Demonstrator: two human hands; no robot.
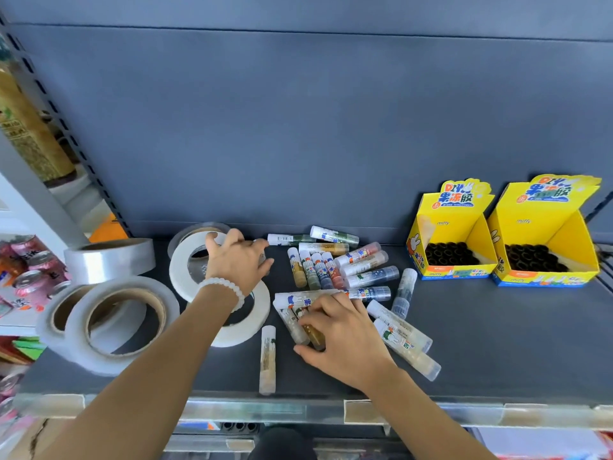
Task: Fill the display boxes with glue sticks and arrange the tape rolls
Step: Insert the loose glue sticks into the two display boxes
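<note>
Glue sticks [300, 318] half-hidden under right hand [345, 340]

A dark grey shelf [497, 343] carries everything; pink drink cans [28, 260] stand at the far left; a white bead bracelet [225, 288] is near the middle.

Both hands [237, 260] [345, 333] forward, fingers curled

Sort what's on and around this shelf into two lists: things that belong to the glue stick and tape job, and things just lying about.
Part of the job:
- loose glue sticks
- two yellow display boxes
- white tape rolls
- clear tape rolls
- left hand, right hand

Just lying about:
- drink cans
- tall patterned box
</note>
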